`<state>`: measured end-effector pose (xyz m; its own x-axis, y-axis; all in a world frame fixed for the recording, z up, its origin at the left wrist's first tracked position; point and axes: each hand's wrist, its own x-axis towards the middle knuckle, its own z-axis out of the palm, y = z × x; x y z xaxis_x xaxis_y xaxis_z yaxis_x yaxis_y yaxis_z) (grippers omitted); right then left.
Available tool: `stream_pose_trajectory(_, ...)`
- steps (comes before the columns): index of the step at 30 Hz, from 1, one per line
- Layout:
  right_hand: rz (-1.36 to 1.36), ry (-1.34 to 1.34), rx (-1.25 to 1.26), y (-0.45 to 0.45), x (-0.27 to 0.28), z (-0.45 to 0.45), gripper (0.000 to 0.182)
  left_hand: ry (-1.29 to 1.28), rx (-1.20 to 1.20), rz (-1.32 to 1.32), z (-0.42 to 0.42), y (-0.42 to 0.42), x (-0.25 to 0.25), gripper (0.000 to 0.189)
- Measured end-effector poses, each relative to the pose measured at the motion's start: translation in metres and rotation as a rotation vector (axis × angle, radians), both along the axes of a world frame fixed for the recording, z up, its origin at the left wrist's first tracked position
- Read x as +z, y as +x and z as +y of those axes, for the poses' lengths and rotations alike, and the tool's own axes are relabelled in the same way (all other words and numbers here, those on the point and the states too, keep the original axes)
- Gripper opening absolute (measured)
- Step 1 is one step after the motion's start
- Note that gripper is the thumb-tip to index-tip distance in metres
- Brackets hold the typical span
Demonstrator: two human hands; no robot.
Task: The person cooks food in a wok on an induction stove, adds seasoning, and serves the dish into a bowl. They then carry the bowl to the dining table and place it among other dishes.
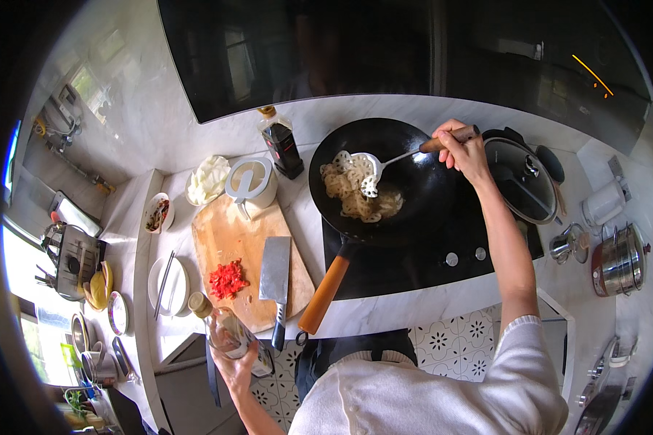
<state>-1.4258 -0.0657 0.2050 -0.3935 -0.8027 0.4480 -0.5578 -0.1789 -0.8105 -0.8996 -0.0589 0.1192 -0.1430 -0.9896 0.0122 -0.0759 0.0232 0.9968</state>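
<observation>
My right hand (pixel 462 148) grips the wooden handle of a metal ladle (pixel 380 165), whose bowl rests among sliced lotus root (pixel 353 187) in a black wok (pixel 424 190). The wok stands on a black cooktop (pixel 402 272), its orange-brown handle pointing towards me. In my left hand (pixel 238 361) is a clear bottle (pixel 228 331) with a gold-coloured cap, held beside the counter's front edge. Just beyond it, a wooden cutting board (pixel 223 228) carries chopped red pepper (pixel 228 279) and a cleaver (pixel 275 269).
Behind the board stand a lidded container (pixel 252 182), a bottle of dark liquid (pixel 283 148) and a plate of pale slices (pixel 209 179). A white plate with chopsticks (pixel 168 288) lies left. A glass lid (pixel 517 185) and a steamer pot (pixel 620 261) are at right.
</observation>
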Motion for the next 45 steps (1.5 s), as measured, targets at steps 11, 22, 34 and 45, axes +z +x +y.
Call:
stream_pose_trajectory(11,0.469,0.053,0.406,0.081,0.090,0.021,0.011,-0.034,-0.020,0.025,0.002,-0.004,0.002,0.090)
stream_pose_trajectory(22,0.269,0.257,-0.133,0.011,0.081,0.022,0.031,-0.015,-0.015,0.064,0.006,0.000,-0.002,0.090)
stream_pose_trajectory(34,0.091,0.048,-0.175,-0.001,0.045,0.007,0.024,0.008,0.003,0.028,0.007,-0.004,0.000,0.090)
stream_pose_trajectory(45,0.120,0.133,-0.104,0.007,0.015,-0.004,0.021,-0.022,0.061,-0.023,0.013,0.004,-0.011,0.085)
